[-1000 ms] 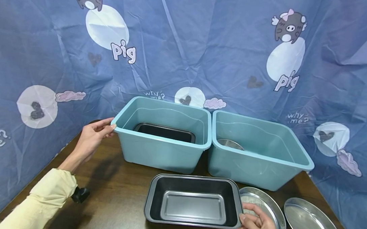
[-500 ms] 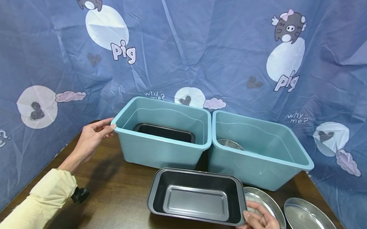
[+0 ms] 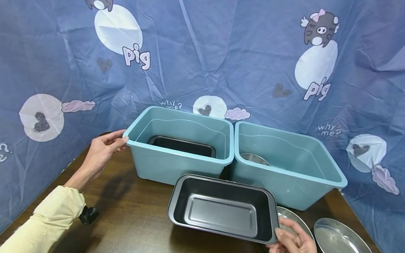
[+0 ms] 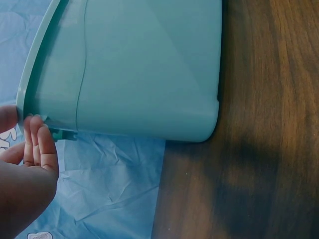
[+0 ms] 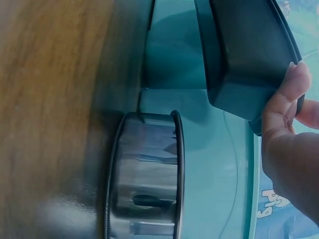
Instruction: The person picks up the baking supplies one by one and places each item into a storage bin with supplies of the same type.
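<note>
In the head view my right hand (image 3: 295, 239) pinches the right end of a black loaf pan (image 3: 223, 213), thumb on top of the rim and fingers beneath. The pan is raised off the table and tilted, as the right wrist view shows with its dark underside. My left hand (image 3: 102, 151) pinches the left front corner of the left teal plastic bin (image 3: 174, 166); the left wrist view shows thumb and fingers at its rim. Inside that bin lies another dark pan (image 3: 183, 146). Beside it stands a second teal bin (image 3: 280, 187) with a round metal pan (image 3: 255, 159) in it, partly hidden by the wall.
Two round metal pans lie at the right: one (image 3: 294, 219) partly behind my right hand, the other (image 3: 344, 241) near the table's right edge. Brown wooden table (image 3: 129, 217) underneath. A blue printed cloth (image 3: 211, 59) hangs behind the bins.
My right hand has lifted the loaf pan and moved it a little right and toward the bins, with its right end dipping lower. The left hand has stayed on the bin's corner.
</note>
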A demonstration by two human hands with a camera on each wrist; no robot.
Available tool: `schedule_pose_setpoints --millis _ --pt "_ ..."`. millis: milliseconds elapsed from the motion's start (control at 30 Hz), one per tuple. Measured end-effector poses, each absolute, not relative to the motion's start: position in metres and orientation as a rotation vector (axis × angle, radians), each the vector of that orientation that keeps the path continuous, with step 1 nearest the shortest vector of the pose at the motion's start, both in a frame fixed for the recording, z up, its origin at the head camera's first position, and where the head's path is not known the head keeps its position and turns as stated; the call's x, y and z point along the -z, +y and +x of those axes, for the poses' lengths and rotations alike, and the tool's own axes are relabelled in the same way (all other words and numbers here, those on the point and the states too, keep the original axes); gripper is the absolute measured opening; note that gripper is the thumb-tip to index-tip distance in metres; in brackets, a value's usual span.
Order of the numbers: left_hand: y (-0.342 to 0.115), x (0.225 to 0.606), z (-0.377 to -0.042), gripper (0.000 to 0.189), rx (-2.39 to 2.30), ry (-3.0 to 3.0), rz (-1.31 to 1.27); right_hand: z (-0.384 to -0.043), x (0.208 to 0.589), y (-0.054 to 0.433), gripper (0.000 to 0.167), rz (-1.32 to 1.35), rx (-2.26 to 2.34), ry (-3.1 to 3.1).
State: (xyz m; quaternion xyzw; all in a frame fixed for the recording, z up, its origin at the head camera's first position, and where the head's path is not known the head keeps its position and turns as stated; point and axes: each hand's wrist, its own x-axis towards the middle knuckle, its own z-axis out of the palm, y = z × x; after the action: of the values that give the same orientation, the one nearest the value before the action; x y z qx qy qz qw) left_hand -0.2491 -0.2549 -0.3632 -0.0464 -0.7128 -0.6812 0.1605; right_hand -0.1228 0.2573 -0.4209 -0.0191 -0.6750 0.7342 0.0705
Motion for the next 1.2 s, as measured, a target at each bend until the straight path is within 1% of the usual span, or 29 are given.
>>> schedule_pose_setpoints --millis 133,367,767,1200 --pt "-0.255 0.363 -0.25 0.051 1.931 -2.047 -0.132 -0.122 0.421 0.26 0.04 0.028 -2.249 -1.967" --pt "-0.255 0.364 -0.25 0.051 1.93 -2.047 -0.123 -0.123 0.42 0.26 0.039 0.0 -2.258 -1.959" --pt "-0.255 0.363 -0.25 0.051 1.909 -2.062 -0.133 -0.124 0.409 0.261 0.036 0.049 -2.292 -1.917" --pt "-0.256 0.365 -0.252 0.052 1.878 -2.1 -0.114 -0.127 0.406 0.262 0.038 0.247 -2.309 -1.855"
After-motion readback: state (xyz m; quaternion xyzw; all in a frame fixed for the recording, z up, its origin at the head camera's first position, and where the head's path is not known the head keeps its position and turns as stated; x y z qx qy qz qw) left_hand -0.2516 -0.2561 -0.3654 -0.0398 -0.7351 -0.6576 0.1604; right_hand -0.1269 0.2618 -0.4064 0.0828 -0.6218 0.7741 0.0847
